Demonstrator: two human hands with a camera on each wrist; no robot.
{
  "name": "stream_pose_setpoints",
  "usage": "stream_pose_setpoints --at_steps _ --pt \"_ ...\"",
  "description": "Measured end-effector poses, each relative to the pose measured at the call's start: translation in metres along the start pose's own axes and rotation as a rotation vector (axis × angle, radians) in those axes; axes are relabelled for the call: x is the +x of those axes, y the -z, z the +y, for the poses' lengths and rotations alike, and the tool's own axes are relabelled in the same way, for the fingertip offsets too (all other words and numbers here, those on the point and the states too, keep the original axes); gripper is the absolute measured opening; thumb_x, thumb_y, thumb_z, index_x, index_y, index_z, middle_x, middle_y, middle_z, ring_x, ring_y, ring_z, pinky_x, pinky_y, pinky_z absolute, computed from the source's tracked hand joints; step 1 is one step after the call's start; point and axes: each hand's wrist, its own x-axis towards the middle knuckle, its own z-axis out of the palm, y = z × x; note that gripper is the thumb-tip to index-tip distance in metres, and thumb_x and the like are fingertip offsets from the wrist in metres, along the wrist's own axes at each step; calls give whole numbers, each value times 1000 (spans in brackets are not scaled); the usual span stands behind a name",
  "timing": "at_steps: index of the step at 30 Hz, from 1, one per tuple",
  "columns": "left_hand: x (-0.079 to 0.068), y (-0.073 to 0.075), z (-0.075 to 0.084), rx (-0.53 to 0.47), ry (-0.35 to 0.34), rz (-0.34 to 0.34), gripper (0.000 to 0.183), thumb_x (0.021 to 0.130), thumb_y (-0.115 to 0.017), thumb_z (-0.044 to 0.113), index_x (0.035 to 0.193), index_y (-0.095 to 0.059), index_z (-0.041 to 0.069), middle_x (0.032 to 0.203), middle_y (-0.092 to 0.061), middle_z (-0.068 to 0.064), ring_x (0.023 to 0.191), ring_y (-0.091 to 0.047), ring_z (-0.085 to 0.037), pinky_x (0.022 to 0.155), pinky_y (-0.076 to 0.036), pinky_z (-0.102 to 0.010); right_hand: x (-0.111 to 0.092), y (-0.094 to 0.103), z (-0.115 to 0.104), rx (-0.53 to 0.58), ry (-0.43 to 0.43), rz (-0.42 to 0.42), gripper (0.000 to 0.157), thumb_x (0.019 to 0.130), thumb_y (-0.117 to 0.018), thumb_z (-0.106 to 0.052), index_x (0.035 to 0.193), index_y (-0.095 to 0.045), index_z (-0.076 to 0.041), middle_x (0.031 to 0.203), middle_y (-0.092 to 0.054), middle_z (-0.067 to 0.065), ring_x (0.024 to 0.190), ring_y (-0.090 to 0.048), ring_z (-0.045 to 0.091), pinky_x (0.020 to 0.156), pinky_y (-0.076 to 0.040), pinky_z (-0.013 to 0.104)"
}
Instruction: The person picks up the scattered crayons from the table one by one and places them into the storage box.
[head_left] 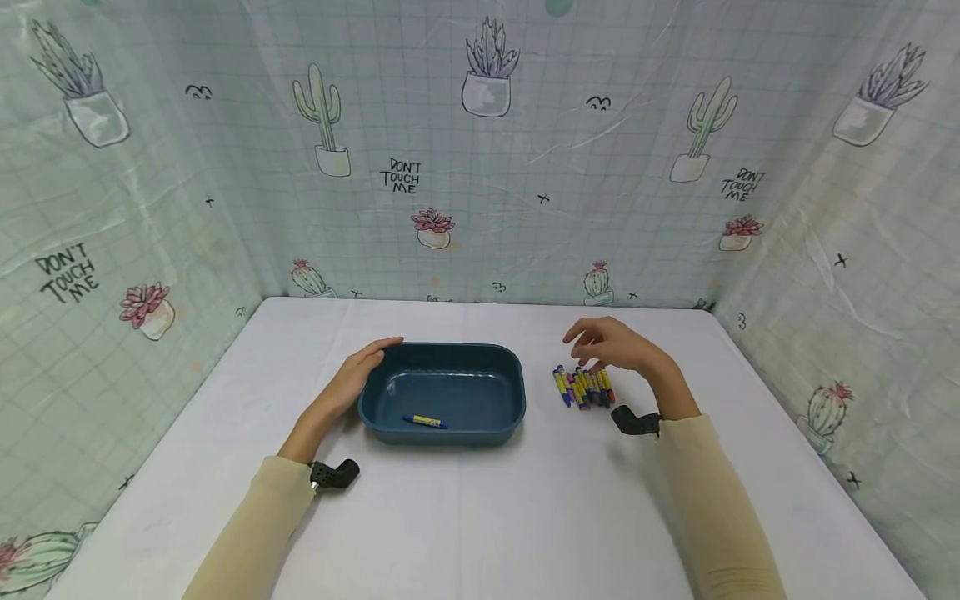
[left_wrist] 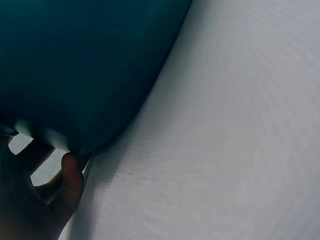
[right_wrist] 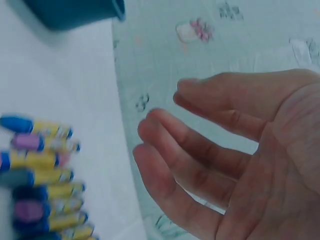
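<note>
Head view: tray touched at left by relaxed left hand; right hand loosely curved, empty, near crayons; one best pinched mid-length.

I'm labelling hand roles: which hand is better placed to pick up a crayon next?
Likely the right hand: it hovers empty near the clustered crayons, while the left hand touches the tray at its end farther from them.
</note>
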Motion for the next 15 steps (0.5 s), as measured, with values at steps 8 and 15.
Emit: stream_pose_setpoints --at_steps 8,15 --pt "0 0 0 -16 -6 -10 47 115 -28 23 157 -43 11 166 -37 -15 159 -24 -37 129 -14 -62 -9 2 31 37 -159 45 41 101 -62 -15 137 -56 4 127 -65 26 110 -68 38 87 -64 46" --pt "3 0 -3 -16 -9 -7 47 115 -28 23 157 -44 11 166 -38 -14 159 -25 -36 130 -15 -61 -13 2 48 73 -230 59 44 98 -63 -11 137 -54 6 126 -64 29 106 -68 35 89 -63 48"
